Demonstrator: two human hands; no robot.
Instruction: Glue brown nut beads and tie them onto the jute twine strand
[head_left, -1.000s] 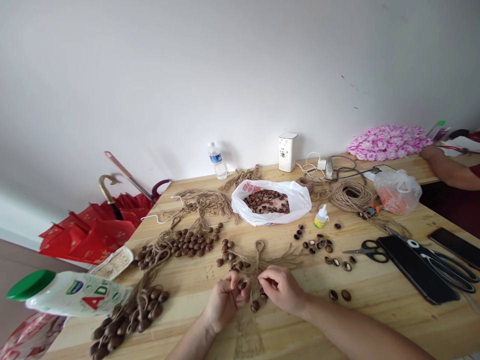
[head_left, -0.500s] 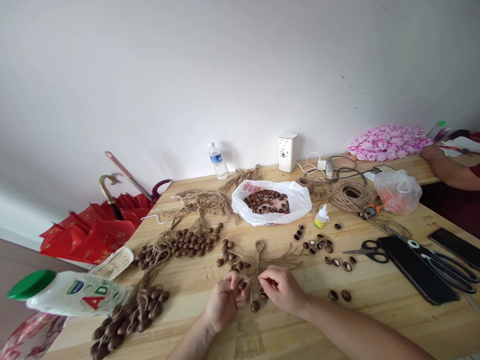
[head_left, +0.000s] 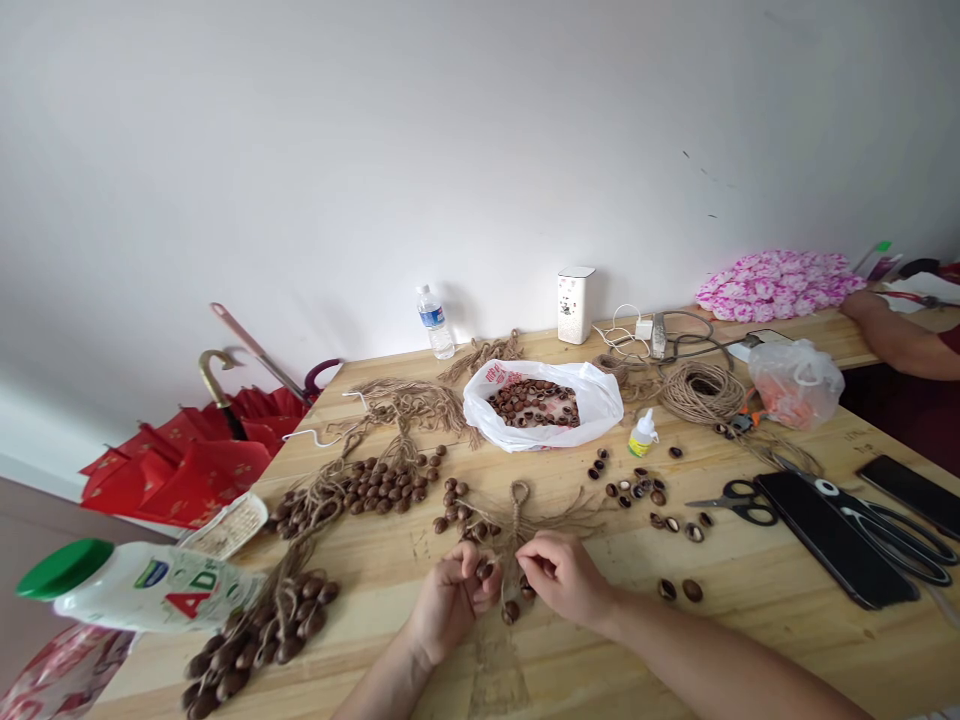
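Note:
On the wooden table [head_left: 720,640] my left hand [head_left: 450,600] is curled, pinching a brown nut shell threaded on jute twine. My right hand [head_left: 566,577] is closed on a strand of the same twine bundle [head_left: 517,510], fingers pinched near another shell. A looped knot tops the bundle and strands with shells spread to both sides. Loose shells [head_left: 679,590] lie just right of my right hand.
A white bag of shells [head_left: 541,403], glue bottle [head_left: 642,434], twine coil [head_left: 701,390], scissors [head_left: 735,500], dark phones [head_left: 832,535] and finished shell strings [head_left: 360,485] cover the table. A white bottle [head_left: 135,588] lies at left. Another person's arm [head_left: 896,335] rests far right.

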